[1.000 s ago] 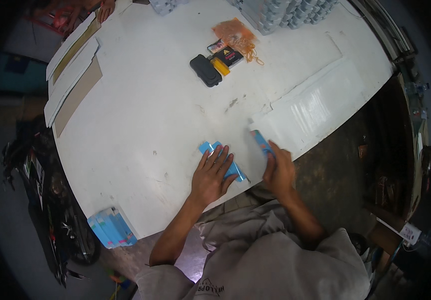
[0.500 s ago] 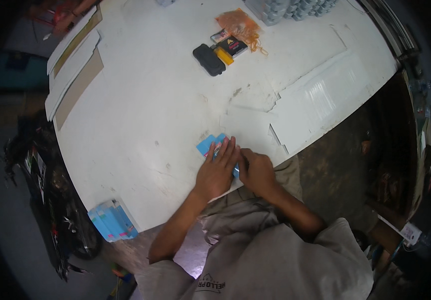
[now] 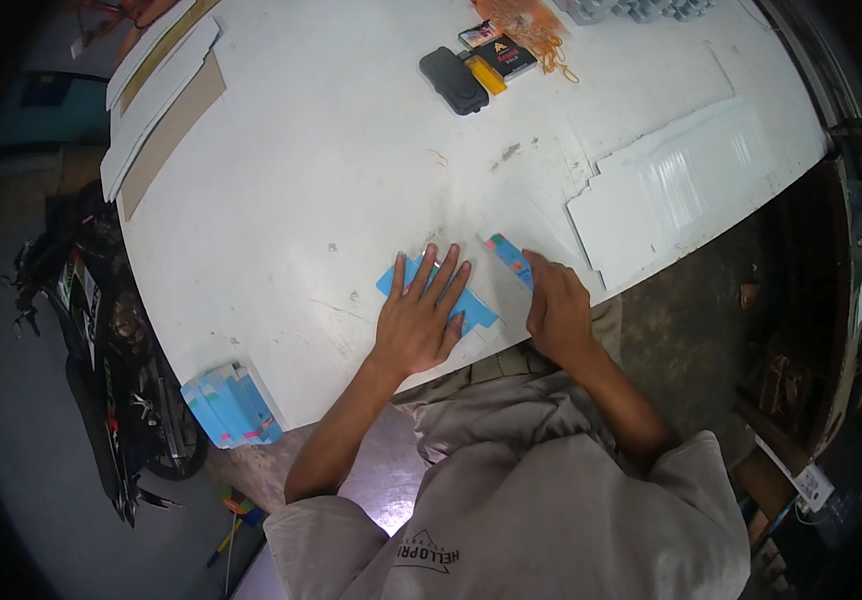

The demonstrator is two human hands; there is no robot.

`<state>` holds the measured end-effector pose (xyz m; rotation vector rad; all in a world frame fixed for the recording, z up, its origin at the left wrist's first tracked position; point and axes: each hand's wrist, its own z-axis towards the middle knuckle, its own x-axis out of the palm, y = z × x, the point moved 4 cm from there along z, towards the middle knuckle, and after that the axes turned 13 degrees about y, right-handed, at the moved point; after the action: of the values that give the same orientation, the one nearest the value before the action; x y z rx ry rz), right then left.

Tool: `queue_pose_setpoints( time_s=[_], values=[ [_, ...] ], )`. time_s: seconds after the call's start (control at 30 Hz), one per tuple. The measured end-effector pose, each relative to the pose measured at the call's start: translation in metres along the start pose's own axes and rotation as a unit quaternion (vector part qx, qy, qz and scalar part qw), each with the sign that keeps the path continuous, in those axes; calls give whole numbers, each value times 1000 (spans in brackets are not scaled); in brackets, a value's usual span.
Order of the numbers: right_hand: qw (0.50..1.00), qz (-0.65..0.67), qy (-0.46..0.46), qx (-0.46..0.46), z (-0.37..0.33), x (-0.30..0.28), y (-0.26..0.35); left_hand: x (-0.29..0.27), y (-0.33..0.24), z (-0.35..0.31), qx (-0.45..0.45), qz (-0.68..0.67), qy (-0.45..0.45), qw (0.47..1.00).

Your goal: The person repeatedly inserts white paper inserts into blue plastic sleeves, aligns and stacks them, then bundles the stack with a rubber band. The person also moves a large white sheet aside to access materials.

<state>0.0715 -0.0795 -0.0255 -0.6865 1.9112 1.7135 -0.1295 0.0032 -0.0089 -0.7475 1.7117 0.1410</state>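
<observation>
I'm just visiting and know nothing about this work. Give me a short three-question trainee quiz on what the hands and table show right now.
1. True or false: the left hand lies flat, fingers spread, on the blue card piece.
2. What does the right hand touch? A) the black case B) the narrow blue strip C) the cardboard sheets
3. Fill in: the stack of blue packets sits at the white table's near-____ edge.

Key: 1 true; 2 B; 3 left.
</observation>
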Motion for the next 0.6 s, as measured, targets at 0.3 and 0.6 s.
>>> queue_pose_setpoints(
  time_s=[0.3, 0.6],
  values=[
    [998, -53, -8, -14, 14, -12, 24, 18, -10, 27, 16, -25, 2, 1000],
    [949, -256, -177, 43, -3, -56, 5, -15, -21, 40, 120, -77, 47, 989]
  ],
)
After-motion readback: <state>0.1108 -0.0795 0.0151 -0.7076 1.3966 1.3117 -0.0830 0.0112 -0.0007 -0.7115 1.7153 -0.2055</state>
